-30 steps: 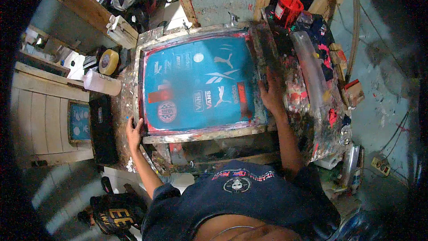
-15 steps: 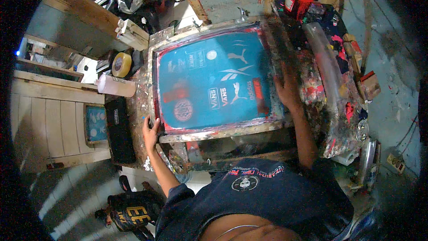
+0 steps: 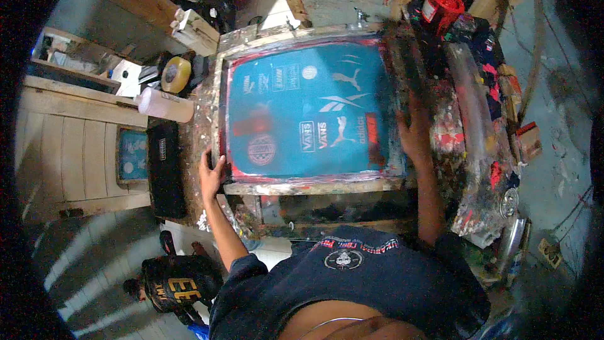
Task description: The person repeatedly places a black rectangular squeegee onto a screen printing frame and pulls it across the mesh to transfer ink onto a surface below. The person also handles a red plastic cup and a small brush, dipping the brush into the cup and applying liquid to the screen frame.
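Note:
A screen-printing frame (image 3: pixel 302 187) with a teal mesh, light logo shapes and red smears lies on the worktable in front of me. My left hand (image 3: pixel 211 173) grips its left edge close to the near corner, with the thumb on the wood and the fingers along the outer side. At the opposite edge, my right hand (image 3: pixel 413 133) rests against the frame's right side. Shadow and blur obscure its fingers, so their grip is unclear.
A red tub (image 3: pixel 442 7) stands at the far right of the paint-stained table (image 3: pixel 448 135). To the left are a yellow tape roll (image 3: pixel 175 75), a pale bottle (image 3: pixel 165 105) and a black case (image 3: pixel 167 170). Another person (image 3: pixel 179 283) is at the lower left.
The view has shifted and turned slightly. My left hand has slid a little farther up the frame's left edge. My right hand stays by the right edge.

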### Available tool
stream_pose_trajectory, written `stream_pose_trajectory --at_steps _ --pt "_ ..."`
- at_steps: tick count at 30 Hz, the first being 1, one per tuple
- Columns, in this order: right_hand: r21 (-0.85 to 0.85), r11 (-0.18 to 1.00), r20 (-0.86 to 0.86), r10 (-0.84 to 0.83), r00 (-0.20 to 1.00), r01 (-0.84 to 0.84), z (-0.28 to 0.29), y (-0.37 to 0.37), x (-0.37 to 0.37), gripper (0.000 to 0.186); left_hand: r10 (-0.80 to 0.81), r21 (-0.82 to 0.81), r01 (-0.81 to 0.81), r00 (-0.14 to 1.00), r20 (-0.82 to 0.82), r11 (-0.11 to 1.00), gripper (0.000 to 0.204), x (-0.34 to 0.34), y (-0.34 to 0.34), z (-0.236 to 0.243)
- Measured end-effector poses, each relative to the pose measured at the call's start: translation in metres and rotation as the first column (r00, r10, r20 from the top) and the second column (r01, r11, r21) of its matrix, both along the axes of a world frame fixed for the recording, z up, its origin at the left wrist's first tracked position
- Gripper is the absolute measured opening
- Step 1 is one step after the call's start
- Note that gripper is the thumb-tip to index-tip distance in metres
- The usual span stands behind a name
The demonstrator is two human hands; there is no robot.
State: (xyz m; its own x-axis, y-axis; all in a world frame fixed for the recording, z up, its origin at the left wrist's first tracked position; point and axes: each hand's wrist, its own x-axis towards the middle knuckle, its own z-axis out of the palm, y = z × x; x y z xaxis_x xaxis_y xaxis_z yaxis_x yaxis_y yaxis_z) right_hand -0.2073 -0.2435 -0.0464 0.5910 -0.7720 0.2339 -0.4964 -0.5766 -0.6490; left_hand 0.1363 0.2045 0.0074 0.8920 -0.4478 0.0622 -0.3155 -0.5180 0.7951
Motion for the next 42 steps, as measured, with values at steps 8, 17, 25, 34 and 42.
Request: stream_pose_trajectory --at_steps 8,17,25,34,42 --pt "-0.260 0.965 -0.038 -0.052 0.998 0.040 -0.002 0.000 0.007 0.061 -0.011 -0.105 -0.005 0.989 -0.149 0.994 0.047 0.019 0.022 -0.026" --pt "-0.219 0.975 -0.025 -0.029 0.999 0.023 -0.010 -0.001 0.000 0.063 -0.002 -0.087 -0.007 0.994 -0.108 0.996 0.044 0.003 0.000 -0.005" --pt "-0.048 0.999 -0.050 -0.014 0.999 0.012 -0.004 0.000 0.001 0.063 0.009 -0.040 -0.011 0.999 -0.046 0.999 0.048 -0.002 -0.001 0.000" --pt "-0.130 0.991 -0.024 -0.014 1.000 0.011 -0.004 0.001 0.001 0.061 0.034 -0.078 -0.048 0.984 -0.174 0.996 0.047 -0.001 0.000 0.002" --pt "-0.124 0.991 -0.003 0.058 0.998 -0.058 0.003 0.001 -0.001 0.063 -0.029 0.040 0.012 0.892 0.452 0.999 0.070 0.023 -0.101 0.024"
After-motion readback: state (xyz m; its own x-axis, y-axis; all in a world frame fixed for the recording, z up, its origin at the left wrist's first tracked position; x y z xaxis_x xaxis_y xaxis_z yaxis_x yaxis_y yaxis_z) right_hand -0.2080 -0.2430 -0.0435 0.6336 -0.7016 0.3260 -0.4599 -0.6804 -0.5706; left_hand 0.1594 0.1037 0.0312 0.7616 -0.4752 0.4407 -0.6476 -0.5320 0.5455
